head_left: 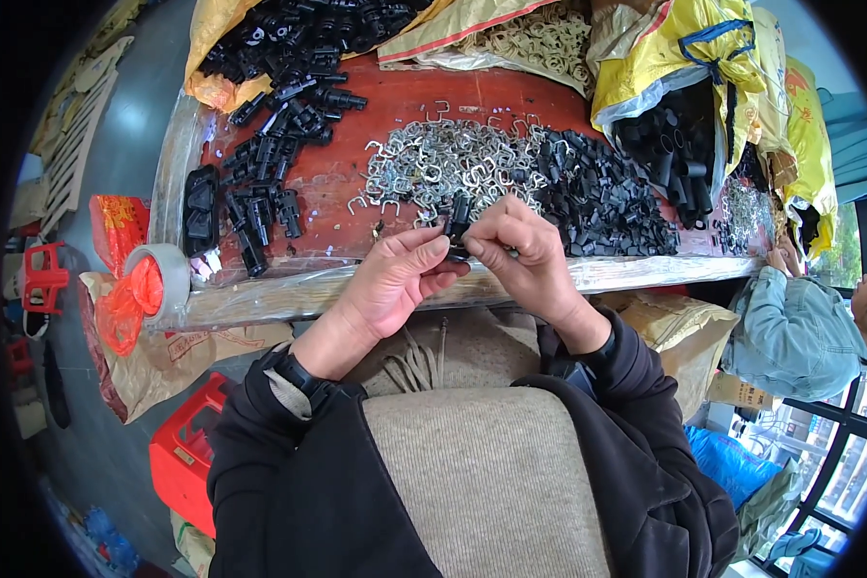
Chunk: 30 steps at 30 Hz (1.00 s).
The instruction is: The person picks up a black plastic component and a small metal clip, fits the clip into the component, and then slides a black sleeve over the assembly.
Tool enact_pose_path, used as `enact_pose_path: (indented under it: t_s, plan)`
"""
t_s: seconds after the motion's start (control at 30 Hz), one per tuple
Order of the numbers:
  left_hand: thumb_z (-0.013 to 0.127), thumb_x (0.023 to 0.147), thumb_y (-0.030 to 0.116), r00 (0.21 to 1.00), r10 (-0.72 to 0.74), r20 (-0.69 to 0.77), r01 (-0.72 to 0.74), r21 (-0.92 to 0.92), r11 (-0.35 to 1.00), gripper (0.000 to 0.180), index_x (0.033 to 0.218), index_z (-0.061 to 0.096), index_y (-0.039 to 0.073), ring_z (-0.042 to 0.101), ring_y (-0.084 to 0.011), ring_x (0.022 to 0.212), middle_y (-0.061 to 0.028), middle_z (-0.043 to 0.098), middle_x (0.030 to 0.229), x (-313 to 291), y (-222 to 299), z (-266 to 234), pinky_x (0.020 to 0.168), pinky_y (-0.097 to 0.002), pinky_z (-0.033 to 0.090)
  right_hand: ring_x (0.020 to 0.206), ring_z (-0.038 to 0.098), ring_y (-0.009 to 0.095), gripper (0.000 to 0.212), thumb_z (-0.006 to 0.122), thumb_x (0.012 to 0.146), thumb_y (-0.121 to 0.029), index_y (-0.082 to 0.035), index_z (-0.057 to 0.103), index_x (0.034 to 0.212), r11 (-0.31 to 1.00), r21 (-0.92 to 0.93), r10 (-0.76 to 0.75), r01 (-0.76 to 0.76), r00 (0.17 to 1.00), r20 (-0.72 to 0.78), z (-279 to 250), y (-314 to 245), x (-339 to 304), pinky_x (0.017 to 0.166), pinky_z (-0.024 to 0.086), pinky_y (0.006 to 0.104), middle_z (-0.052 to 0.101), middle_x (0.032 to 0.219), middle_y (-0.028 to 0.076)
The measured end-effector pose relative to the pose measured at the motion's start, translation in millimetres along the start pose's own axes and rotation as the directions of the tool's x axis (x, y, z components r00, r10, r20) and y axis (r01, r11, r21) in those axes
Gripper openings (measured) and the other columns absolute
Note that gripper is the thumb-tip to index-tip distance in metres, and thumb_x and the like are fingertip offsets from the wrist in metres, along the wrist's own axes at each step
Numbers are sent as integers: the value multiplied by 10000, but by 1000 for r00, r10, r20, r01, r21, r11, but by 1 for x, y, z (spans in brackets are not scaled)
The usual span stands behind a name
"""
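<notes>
Between the hands point(387, 281) point(530, 252), left gripping, right pinched narrow, sits a black part point(459, 212).

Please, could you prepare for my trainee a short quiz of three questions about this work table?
1. What does the left hand hold?
a) a roll of tape
b) a black part
c) a red bag
2. True or false: the larger pile of silver clips lies to the left of the small black pieces.
3. Fill in: the nearest stool is ____ in colour.

Key: 1: b; 2: true; 3: red.
</notes>
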<state>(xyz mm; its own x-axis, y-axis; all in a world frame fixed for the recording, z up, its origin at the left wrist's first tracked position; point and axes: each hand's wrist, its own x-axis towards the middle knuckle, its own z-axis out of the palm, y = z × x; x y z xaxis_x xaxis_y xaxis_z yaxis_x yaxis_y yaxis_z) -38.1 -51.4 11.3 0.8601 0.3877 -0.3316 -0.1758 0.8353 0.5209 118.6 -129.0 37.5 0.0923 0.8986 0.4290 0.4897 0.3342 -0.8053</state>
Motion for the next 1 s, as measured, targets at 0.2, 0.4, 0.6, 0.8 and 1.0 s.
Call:
enact_pose_path:
  t_s: [0.2, 0.4, 0.6, 0.8, 1.0]
  plan:
    - [528, 811, 178, 999, -30, 41, 29, 17, 999, 240, 990, 530, 18, 585, -153, 769, -54, 587, 883, 1, -3, -7, 656, -212, 478, 615, 494, 166, 118, 628, 662, 9, -19, 559, 753, 978, -193, -73, 77, 997, 28, 1, -6, -1, 529, 397, 250, 499, 707, 53]
    - [516, 816, 165, 998, -47, 38, 46, 27, 999, 229, 979, 529, 4, 587, -155, 760, -63, 587, 877, 0, -1, -5, 648, -213, 483, 608, 493, 163, 100, 628, 662, 7, -20, 552, 720, 975, -196, -93, 106, 993, 79, -1, -4, -1, 517, 396, 253, 502, 711, 49]
    - [524, 797, 83, 998, -69, 0, 69, 46, 997, 158, 929, 553, 0, 597, -162, 742, -81, 593, 849, -1, 3, 0, 622, -210, 495, 586, 478, 153, 161, 643, 666, -37, -28, 525, 774, 928, 164, 324, -335, 942, 92, 3, 1, -6, 501, 379, 246, 479, 682, 42]
    - [502, 796, 111, 998, -69, -4, 69, 155, 986, 228, 975, 528, -29, 594, -152, 737, -106, 591, 857, -7, 13, -1, 630, -203, 494, 579, 476, 169, 220, 642, 672, -60, -38, 508, 844, 818, 224, 464, -530, 838, 287, -3, 13, -14, 509, 386, 260, 460, 669, 55]
    - [502, 792, 104, 996, -60, -59, 72, 217, 974, 236, 976, 524, -42, 596, -158, 749, -135, 587, 891, -14, 27, -7, 628, -206, 497, 618, 506, 247, 149, 604, 699, -86, -37, 526, 815, 955, -295, 146, -39, 926, 348, -8, 17, -14, 546, 415, 310, 475, 694, 87]
